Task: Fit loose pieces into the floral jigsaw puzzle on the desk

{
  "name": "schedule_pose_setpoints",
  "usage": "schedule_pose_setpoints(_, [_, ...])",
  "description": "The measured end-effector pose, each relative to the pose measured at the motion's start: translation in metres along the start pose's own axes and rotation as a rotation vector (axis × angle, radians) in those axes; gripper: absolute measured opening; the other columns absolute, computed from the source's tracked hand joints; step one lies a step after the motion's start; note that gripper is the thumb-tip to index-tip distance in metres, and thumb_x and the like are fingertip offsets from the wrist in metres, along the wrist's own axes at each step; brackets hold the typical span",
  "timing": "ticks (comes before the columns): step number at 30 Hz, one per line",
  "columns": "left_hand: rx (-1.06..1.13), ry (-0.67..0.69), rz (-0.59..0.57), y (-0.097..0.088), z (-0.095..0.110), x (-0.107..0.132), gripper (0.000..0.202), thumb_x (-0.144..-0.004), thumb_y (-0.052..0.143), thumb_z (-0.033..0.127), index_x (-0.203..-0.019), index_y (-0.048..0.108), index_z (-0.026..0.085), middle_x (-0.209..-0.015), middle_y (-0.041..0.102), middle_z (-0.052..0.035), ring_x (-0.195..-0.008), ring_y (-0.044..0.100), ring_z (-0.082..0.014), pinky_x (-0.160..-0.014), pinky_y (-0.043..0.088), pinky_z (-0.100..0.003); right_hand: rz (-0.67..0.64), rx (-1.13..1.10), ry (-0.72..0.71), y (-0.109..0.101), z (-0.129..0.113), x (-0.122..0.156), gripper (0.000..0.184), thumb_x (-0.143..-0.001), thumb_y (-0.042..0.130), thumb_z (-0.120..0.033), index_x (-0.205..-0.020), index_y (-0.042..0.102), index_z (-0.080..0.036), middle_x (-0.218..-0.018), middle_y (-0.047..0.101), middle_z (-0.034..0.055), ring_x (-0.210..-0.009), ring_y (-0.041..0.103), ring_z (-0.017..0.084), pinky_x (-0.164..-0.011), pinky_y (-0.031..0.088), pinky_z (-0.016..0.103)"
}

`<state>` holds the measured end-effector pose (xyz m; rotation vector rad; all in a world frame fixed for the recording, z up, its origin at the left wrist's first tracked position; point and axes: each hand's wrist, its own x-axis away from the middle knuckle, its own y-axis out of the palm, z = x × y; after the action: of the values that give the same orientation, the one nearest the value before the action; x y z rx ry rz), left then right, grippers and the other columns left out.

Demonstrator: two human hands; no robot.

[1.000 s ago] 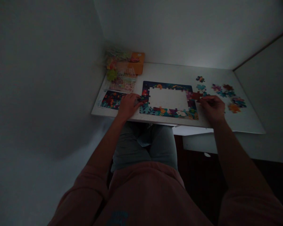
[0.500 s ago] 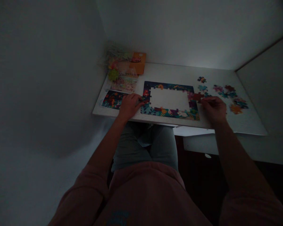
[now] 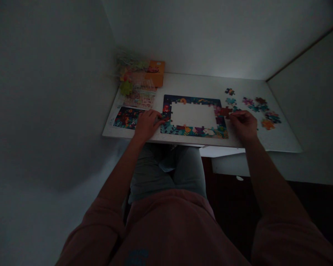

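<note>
The dark red puzzle piece (image 3: 225,112) lay just left of the thumb and forefinger of the right hand (image 3: 244,125), which were pinched narrow on its near end; it stood at the right side of the puzzle border (image 3: 192,99), and whether it rested on that border or hung above it could not be told. The piece appeared plain in colour, with a knobbed outline, finer detail being lost in the dim light. The fingers of the left hand (image 3: 148,123) were bent at the border's left side, thumb slightly apart; whether they gripped anything could not be told. A printed card (image 3: 126,118) lay left of those fingers, its right end hidden by the hand. Loose pieces (image 3: 260,101) lay right of and beyond the right fingers
</note>
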<state>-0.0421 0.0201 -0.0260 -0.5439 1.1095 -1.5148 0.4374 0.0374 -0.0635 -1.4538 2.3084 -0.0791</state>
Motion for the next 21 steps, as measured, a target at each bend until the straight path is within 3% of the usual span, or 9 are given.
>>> schedule_pose_setpoints(14, [0.007, 0.031, 0.024, -0.001, 0.001, 0.0, 0.013, -0.118, 0.081, 0.027, -0.13, 0.077, 0.029, -0.145, 0.083, -0.0099, -0.144, 0.074, -0.0337, -0.126, 0.055, -0.053, 0.001, 0.025, 0.006, 0.0, 0.001, 0.0, 0.018, -0.08, 0.09, -0.019, -0.085, 0.077, -0.031, -0.091, 0.083, -0.0008, -0.089, 0.078, 0.025, -0.106, 0.068, 0.05])
schedule_pose_setpoints(21, [-0.002, 0.003, 0.009, -0.002, 0.003, 0.0, 0.017, -0.118, 0.08, 0.031, -0.135, 0.082, 0.034, -0.149, 0.084, -0.009, -0.146, 0.074, -0.0376, -0.128, 0.055, -0.058, -0.038, -0.021, -0.049, -0.004, 0.011, 0.0, 0.018, -0.077, 0.095, -0.033, -0.089, 0.082, -0.033, -0.095, 0.085, 0.0007, -0.092, 0.081, 0.028, -0.104, 0.068, 0.053])
